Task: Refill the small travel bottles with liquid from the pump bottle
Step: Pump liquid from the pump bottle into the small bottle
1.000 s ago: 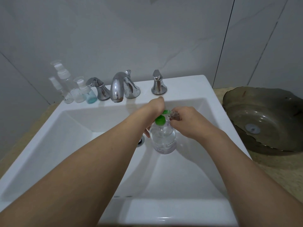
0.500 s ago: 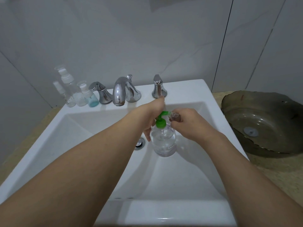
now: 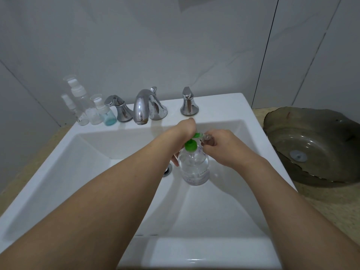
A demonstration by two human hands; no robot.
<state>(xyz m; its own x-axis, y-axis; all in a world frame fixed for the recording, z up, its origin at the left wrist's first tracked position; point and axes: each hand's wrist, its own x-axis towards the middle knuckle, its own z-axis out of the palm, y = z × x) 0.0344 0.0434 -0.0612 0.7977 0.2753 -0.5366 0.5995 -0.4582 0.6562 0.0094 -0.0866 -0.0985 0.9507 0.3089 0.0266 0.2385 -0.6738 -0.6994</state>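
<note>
**Pump head rising between strokes over the white sink**

White ceramic sink (image 3: 81, 172) under a grey tiled wall is carrying the whole job, with the clear round pump bottle with a green pump head (image 3: 194, 166) standing in the basin near the drain (image 3: 167, 169). The left hand (image 3: 185, 131) is resting on top of the green pump; its grip is mostly hidden behind the wrist, so I cannot tell how far the fingers are curling. The right hand (image 3: 220, 147) is pinching a small clear travel bottle (image 3: 207, 138) and holding its mouth right at the green spout.

Compared with a second ago, the green pump neck is showing longer below the left hand, so the head is probably coming back up after a press. That suggests one stroke is finishing and another is due. How full the small bottle is cannot be read.

Three more small clear travel bottles with white caps (image 3: 85, 108), one holding blue liquid, are waiting on the sink ledge beside the chrome faucet (image 3: 141, 108), so the refilling looks far from finished. A dark glass bowl (image 3: 315, 145) is sitting on the table to the right.
</note>
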